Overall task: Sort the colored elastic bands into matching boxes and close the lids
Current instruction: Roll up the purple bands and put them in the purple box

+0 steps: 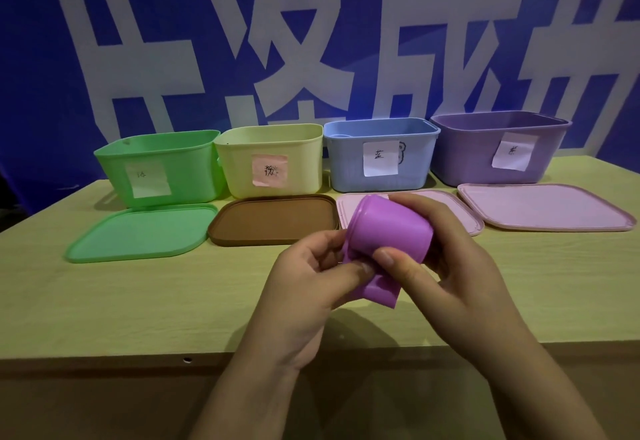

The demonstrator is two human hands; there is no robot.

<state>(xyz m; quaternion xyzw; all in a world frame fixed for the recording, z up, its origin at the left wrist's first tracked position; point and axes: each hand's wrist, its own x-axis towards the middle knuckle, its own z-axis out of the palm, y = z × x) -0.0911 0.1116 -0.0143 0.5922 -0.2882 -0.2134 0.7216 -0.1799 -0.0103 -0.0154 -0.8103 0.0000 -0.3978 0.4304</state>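
A wide purple elastic band (388, 231) is held above the table's middle by both hands. My left hand (311, 283) pinches its lower part, and my right hand (450, 266) curls round its rolled upper part with the thumb on top. Four open boxes stand in a row at the back: green (159, 166), yellow (270, 159), blue (381, 155) and purple (498, 148), each with a paper label. Their lids lie flat in front: green lid (142, 235), brown lid (273, 219), pink lid (460, 211) partly hidden by the band, and a second pink lid (543, 207).
The wooden table (138, 301) has its front edge near the bottom, with a small hole in that edge. A blue wall with large white characters (311, 41) stands right behind the boxes.
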